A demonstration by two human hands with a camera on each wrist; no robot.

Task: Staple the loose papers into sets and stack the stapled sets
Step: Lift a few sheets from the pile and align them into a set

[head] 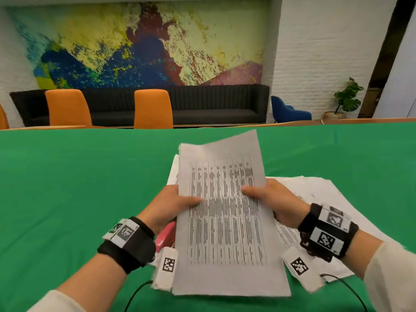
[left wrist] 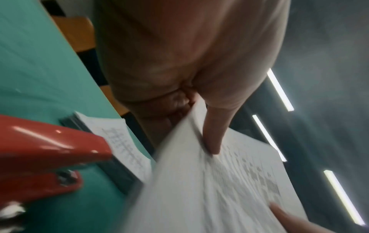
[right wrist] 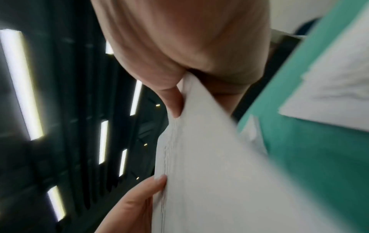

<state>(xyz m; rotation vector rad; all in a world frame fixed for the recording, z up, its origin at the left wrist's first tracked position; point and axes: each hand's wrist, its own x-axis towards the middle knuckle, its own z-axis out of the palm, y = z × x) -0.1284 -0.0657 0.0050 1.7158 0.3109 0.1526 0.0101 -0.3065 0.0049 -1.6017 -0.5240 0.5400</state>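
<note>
— Green cloth (head: pixel 67 176) covers the whole table, and the sheaf of printed papers (head: pixel 227 221) is held up off it, tilted toward the person. Why both hands?

— Each takes one long edge. The left hand (head: pixel 173 206) pinches the left side, thumb on the printed face and fingers behind; the right hand (head: pixel 274 199) does the same on the right. My guess is the sheets are being squared up before stapling (a grip on both sides keeps loose pages from fanning).

— And the stapler?

— The red stapler (head: pixel 165 236) lies on the cloth just under the left wrist, partly hidden by the sheaf. It sits close, likely so the left hand can drop to it.

— Other paper about?

— A spread pile of sheets (head: pixel 319 199) lies to the right, under and beyond the right hand, and another stack (head: pixel 174 170) peeks out behind the held sheaf on the left. Which one holds finished sets I cannot tell.

— Room to move?

— Plenty of bare cloth to the left and toward the far edge. The near side is tighter: the sheaf's lower edge hangs low by the wrist cables (head: pixel 135 296).
</note>
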